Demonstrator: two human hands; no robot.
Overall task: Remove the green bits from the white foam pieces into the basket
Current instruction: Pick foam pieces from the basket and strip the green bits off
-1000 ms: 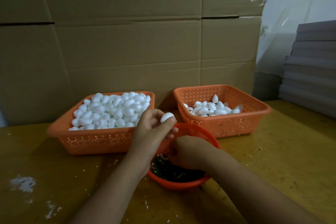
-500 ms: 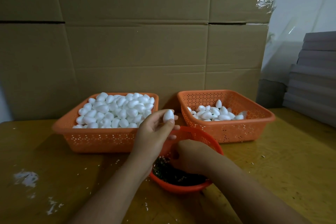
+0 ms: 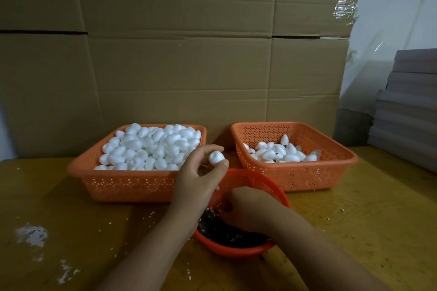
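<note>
My left hand pinches a white foam piece just above the round basket's far rim, while my right hand, grip curled inside it, lies directly below; contents unclear.

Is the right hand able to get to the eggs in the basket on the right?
Probably yes. The right hand sits in the round basket, just in front of the right basket, whose top is open with nothing between.

Three orange baskets, two hands, and countless white foam pieces.
</note>
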